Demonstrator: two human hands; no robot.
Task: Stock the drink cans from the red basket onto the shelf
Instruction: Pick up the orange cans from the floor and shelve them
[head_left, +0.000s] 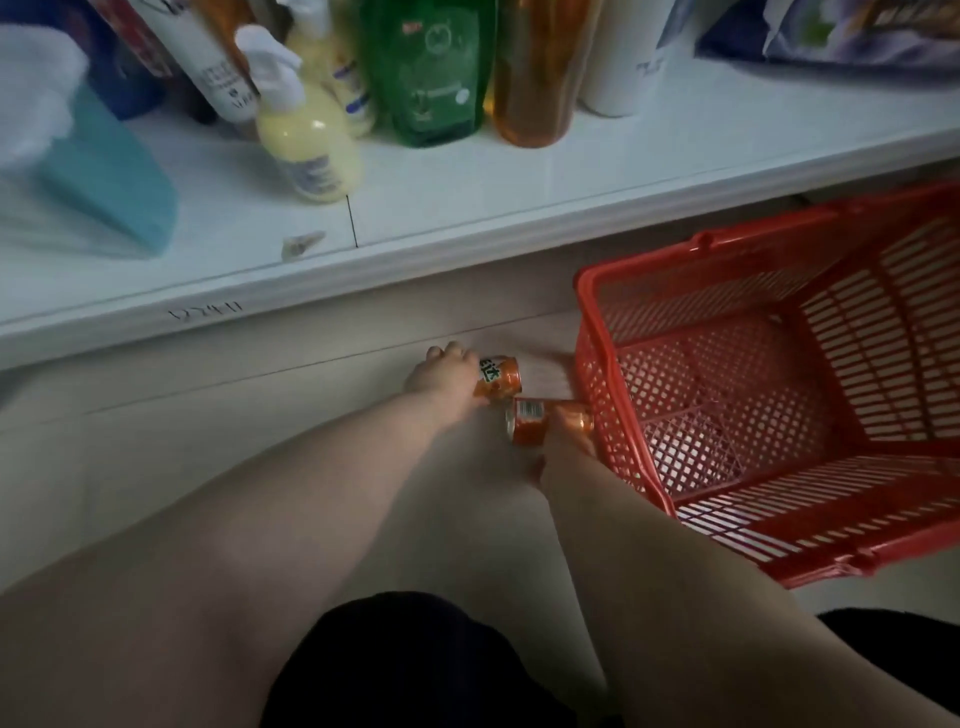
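2 orange cans (500, 377), seemingly hand-held (441, 374)

Both bare arms reach forward and down, nearly straight, and come close together at the hands. The left hand (441, 376) lies further forward, palm down, its fingers curled around a can (500, 378). The right hand (563, 447) is just beside it, nearer to the body, and grips a second can (540, 420) from above.
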